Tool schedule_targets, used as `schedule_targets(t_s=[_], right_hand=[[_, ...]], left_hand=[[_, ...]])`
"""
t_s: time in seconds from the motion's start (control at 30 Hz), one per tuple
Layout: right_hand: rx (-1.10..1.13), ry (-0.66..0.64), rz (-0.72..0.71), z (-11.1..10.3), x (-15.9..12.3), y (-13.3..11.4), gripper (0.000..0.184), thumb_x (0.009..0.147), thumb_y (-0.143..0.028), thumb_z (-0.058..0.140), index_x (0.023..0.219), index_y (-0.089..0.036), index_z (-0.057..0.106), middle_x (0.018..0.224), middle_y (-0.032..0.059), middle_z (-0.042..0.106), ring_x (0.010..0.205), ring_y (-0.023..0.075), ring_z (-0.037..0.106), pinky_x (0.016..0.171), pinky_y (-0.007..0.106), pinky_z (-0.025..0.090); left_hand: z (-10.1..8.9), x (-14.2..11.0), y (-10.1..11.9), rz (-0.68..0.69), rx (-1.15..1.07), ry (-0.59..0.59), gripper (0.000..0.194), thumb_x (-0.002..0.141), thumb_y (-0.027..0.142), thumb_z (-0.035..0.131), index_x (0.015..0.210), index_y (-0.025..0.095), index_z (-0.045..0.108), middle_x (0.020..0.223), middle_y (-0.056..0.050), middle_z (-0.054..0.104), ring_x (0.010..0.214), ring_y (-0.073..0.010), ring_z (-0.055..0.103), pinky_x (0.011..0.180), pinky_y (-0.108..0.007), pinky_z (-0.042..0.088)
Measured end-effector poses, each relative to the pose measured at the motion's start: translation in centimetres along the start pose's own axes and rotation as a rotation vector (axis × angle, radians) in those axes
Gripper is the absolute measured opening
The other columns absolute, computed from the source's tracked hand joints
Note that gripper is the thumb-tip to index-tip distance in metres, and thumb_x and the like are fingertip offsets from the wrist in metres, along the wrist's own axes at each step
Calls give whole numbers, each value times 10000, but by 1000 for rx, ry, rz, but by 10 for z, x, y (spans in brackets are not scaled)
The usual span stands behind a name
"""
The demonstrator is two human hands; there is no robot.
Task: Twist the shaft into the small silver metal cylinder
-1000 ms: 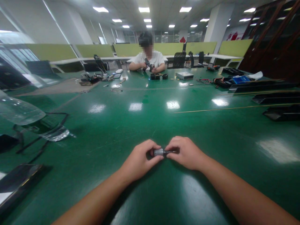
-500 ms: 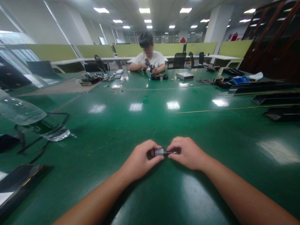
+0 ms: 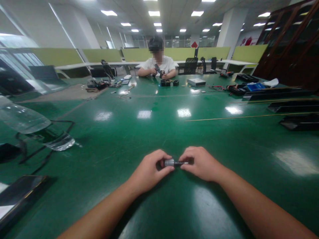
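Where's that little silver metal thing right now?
In the head view, the silver metal thing is low, near the middle, over the green table, in the grip of the left hand, its thin end pointing toward the right hand.

Right hand (image 3: 200,163) has edged rightward; more dark shaft (image 3: 177,163) shows.

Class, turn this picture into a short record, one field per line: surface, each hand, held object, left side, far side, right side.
Surface: glossy green table
Left hand: left hand grips the silver cylinder between thumb and fingers
Right hand: right hand curls around the dark shaft; contact unclear
Held object: silver cylinder, lying sideways, shaft pointing right
Left side: clear bottle, dark flat device
Far side: person in a white shirt, grey box
Right side: long dark pieces, blue item
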State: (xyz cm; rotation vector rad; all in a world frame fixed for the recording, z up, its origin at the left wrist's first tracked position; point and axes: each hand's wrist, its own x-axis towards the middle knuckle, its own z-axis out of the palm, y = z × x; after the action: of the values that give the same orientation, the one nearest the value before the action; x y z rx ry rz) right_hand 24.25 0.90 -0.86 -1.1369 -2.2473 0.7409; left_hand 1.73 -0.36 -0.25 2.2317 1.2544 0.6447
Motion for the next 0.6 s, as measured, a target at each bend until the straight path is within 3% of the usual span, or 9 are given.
schedule_targets(t_s=[0.6], right_hand=[[-12, -58, 45, -14, -4, 1, 88, 731, -163, 708, 807, -192, 743, 751, 11, 682, 683, 130, 592, 645, 242, 437]], left_hand=[[0, -1, -2, 19, -17, 4, 169, 833, 278, 671, 974, 188, 647, 847, -16, 623, 760, -160, 582, 705, -271, 451]])
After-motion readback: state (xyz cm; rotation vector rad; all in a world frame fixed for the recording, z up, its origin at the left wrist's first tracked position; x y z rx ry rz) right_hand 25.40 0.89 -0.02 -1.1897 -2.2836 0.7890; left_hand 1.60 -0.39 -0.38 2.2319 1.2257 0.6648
